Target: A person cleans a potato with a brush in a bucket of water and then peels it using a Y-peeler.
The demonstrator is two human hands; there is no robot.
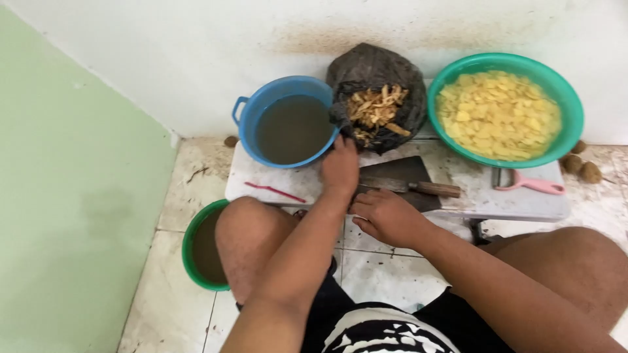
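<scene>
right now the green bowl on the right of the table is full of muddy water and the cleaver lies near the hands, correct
Not quite. In the head view the green bowl on the right of the table is full of yellow cut pieces; the muddy water is in the blue basin. The cleaver does lie near the hands.

My low white bench (pixel 523 202) carries a blue basin (pixel 288 124), black bag (pixel 379 85) and green bowl (pixel 507 108) along its far edge. A cleaver (pixel 409 183) lies mid-surface, a pink peeler (pixel 533 184) near the right edge, and a red stick (pixel 275 191) at the left.

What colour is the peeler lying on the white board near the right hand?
Pink, with a metal blade end; the peeler shows plainly in the head view, below the green bowl.
</scene>
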